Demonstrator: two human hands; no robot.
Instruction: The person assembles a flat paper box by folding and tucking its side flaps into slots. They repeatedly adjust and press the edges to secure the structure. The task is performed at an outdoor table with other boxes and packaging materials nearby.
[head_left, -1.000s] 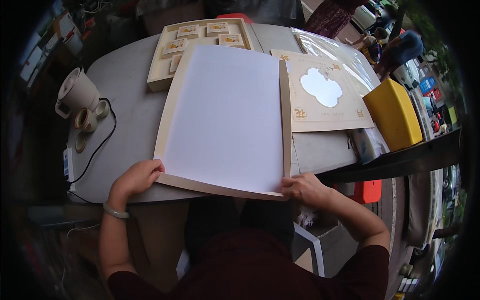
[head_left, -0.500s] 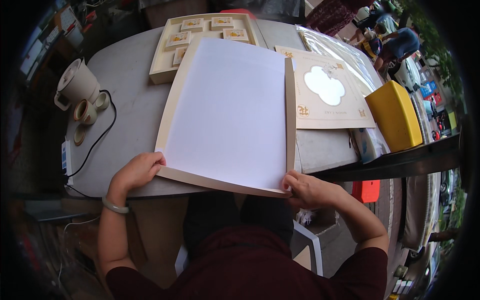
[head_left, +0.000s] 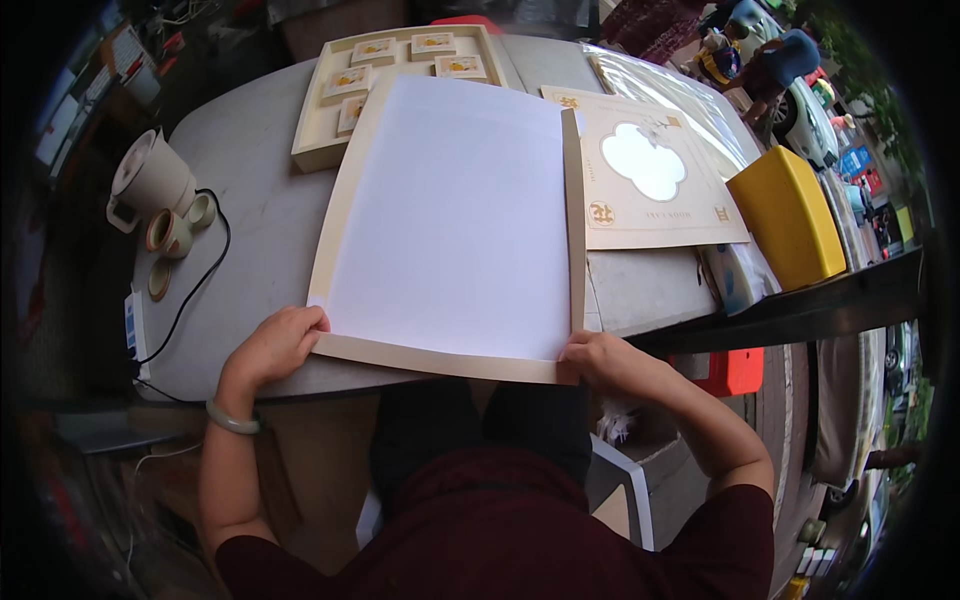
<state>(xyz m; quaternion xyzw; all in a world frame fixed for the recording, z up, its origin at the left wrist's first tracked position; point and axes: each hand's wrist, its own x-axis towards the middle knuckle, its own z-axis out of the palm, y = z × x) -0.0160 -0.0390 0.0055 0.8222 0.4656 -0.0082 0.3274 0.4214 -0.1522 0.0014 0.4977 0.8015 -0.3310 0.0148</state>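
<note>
A large, shallow cardboard box piece [head_left: 450, 220] has a plain white inside and cream edge strips. It leans over the table's near edge toward me. My left hand [head_left: 280, 342] is closed on its near left corner, thumb and fingers pinching the strip. At the near right corner, my right hand [head_left: 605, 360] is closed on the meeting of the right side strip [head_left: 574, 220] and the front strip [head_left: 440, 360]; its fingertips are partly hidden. The far left corner overlaps a cream tray [head_left: 318, 157] holding several small printed boxes [head_left: 347, 84].
Right of the piece lies a cream printed panel [head_left: 700, 215] with a flower-shaped window, beside clear plastic sheeting [head_left: 680, 95]. A yellow box [head_left: 785, 220] stands at the right edge. On the left are a kettle [head_left: 150, 180], small cups [head_left: 170, 232] and a black cord [head_left: 212, 275].
My right hand and the near right corner have moved slightly up and left. My left hand keeps its grip. The whole view has shifted a little.
</note>
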